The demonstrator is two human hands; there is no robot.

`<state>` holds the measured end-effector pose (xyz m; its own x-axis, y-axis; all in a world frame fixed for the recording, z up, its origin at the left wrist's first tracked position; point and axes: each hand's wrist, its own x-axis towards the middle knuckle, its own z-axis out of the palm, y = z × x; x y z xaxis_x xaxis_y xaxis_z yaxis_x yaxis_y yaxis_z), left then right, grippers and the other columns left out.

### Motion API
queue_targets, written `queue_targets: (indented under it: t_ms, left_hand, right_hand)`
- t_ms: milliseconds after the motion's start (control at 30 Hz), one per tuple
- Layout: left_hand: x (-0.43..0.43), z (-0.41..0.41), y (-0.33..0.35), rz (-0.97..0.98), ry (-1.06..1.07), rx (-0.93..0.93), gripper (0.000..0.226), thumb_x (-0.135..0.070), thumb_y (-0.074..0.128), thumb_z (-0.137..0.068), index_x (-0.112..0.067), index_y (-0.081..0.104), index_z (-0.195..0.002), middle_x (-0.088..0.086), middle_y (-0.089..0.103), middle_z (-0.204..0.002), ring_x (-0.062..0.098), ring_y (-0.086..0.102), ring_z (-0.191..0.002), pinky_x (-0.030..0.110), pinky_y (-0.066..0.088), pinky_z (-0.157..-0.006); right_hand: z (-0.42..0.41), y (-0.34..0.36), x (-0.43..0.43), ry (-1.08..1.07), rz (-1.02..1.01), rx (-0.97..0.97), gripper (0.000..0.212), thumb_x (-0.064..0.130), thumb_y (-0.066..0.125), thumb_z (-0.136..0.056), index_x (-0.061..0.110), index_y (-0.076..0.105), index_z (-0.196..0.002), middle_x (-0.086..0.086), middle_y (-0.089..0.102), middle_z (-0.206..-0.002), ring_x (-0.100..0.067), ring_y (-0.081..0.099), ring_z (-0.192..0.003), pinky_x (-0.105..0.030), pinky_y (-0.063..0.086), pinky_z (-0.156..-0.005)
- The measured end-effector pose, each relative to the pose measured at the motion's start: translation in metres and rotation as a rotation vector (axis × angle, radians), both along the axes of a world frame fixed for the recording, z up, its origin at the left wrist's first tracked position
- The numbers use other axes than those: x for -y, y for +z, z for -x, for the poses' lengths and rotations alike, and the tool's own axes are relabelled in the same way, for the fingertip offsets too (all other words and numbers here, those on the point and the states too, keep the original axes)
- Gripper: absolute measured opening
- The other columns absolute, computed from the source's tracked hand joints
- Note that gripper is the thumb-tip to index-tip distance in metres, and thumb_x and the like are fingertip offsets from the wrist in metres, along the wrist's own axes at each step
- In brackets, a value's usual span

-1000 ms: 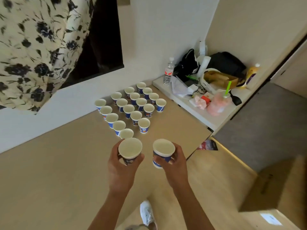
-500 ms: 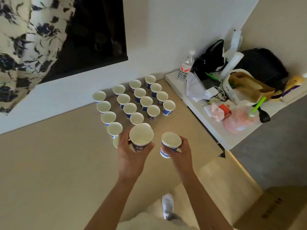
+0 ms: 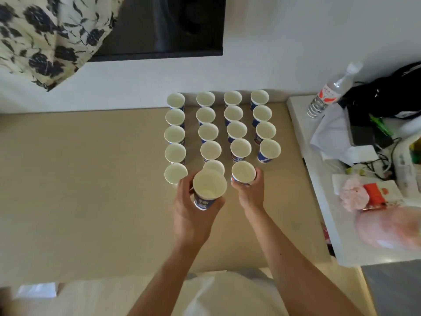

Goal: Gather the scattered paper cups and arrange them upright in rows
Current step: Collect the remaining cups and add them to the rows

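Observation:
Several blue-and-white paper cups (image 3: 237, 130) stand upright in four columns on the beige table (image 3: 91, 190), against the white wall. My left hand (image 3: 193, 215) holds one paper cup (image 3: 208, 189) upright above the table, just in front of the second column's nearest cup (image 3: 214, 166). A second held cup (image 3: 243, 172) is in my right hand (image 3: 250, 192), at the near end of the third column, low over the table. Whether it touches the surface I cannot tell.
A white side table (image 3: 323, 224) on the right carries a water bottle (image 3: 328, 94), black bags (image 3: 391, 94), papers, cables and a pink plastic bag (image 3: 387, 226). A dark screen (image 3: 164, 26) and a floral curtain (image 3: 45, 35) hang on the wall behind.
Both hands have carried their cups forward to the near end of the rows. The right cup has come down at the end of the third column. My head has moved over the cups.

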<state>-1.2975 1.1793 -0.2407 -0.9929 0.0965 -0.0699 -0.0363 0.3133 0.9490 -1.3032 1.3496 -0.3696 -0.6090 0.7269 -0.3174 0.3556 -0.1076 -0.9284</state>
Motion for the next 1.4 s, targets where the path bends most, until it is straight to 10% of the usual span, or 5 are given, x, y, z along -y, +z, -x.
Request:
queue_targets:
  t_ms: [1033, 1200, 1400]
  left_hand:
    - [-0.05, -0.039, -0.012, 0.086, 0.211, 0.027, 0.066, -0.005, 0.09, -0.066, -0.025, 0.059, -0.12, -0.021, 0.067, -0.107, 0.006, 0.066, -0.102, 0.012, 0.049, -0.082]
    - [-0.058, -0.038, -0.014, 0.113, 0.179, 0.047, 0.068, -0.006, 0.09, -0.065, -0.028, 0.058, -0.12, -0.017, 0.066, -0.111, 0.005, 0.064, -0.103, 0.017, 0.05, -0.086]
    - [-0.082, -0.025, -0.016, 0.168, 0.019, 0.093, 0.068, -0.012, 0.091, -0.065, -0.026, 0.058, -0.123, -0.014, 0.066, -0.115, 0.005, 0.063, -0.105, 0.017, 0.05, -0.084]
  right_hand:
    - [0.012, -0.046, -0.048, 0.238, 0.006, -0.078, 0.062, -0.006, 0.077, -0.065, 0.031, 0.055, -0.109, -0.01, 0.064, -0.115, -0.03, 0.063, -0.107, -0.053, 0.056, -0.092]
    - [-0.016, -0.039, -0.048, 0.255, -0.011, -0.012, 0.077, -0.008, 0.073, -0.072, 0.013, 0.042, -0.139, -0.005, 0.045, -0.138, -0.02, 0.05, -0.124, -0.035, 0.047, -0.099]
    - [-0.068, 0.011, -0.06, 0.501, -0.098, -0.131, 0.068, 0.019, 0.081, -0.07, 0.029, 0.049, -0.13, 0.016, 0.057, -0.133, -0.012, 0.052, -0.127, -0.026, 0.042, -0.097]
